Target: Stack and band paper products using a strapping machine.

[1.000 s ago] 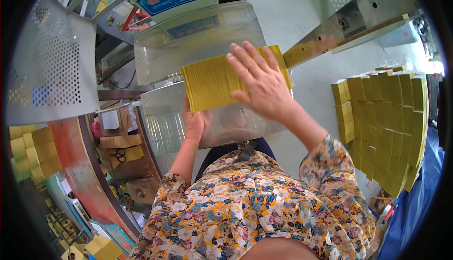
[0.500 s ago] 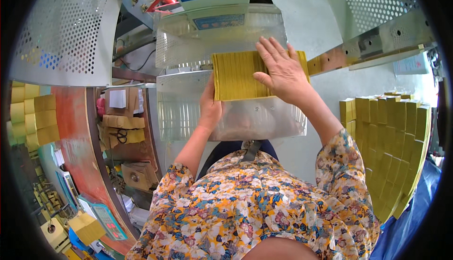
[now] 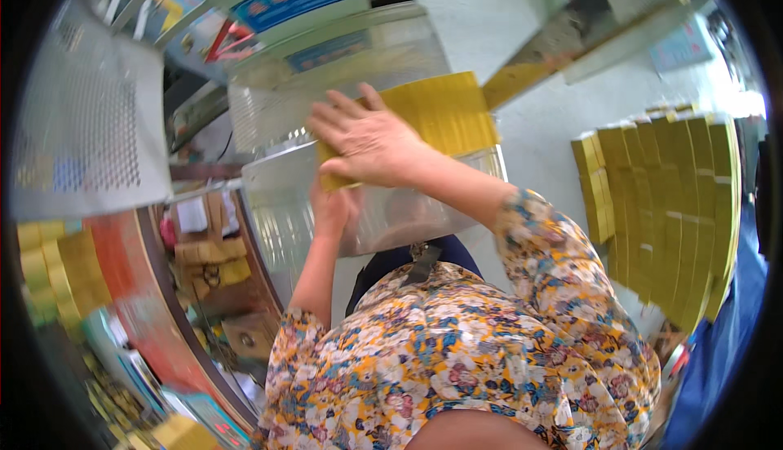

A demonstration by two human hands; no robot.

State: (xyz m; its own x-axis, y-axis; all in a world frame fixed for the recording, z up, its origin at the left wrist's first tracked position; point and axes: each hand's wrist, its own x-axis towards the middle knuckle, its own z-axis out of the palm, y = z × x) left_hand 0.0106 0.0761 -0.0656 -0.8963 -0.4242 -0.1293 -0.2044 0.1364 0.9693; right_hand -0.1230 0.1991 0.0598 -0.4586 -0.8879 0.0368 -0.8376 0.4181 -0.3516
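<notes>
A long block of yellow paper sheets (image 3: pixel 444 115) packed side by side lies across the shiny metal tray (image 3: pixel 391 220) of a machine. My right hand (image 3: pixel 371 141) rests flat on the block's left part, palm down, with its fingers stretched and apart. Below it, my left hand (image 3: pixel 333 209) holds the block's left end from the near side. Its fingers are partly hidden behind the paper and my right hand, and are blurred.
A clear guard (image 3: pixel 342 62) stands behind the tray, and a metal bar (image 3: pixel 571 30) runs off to the upper right. Stacked yellow paper bundles (image 3: pixel 669 205) fill the right side. At left are a perforated panel (image 3: pixel 98 115) and a red-brown table (image 3: pixel 134 274).
My right hand has slid left from the block's right part to its left part. The view has turned, and the block now appears tilted, its right end higher.
</notes>
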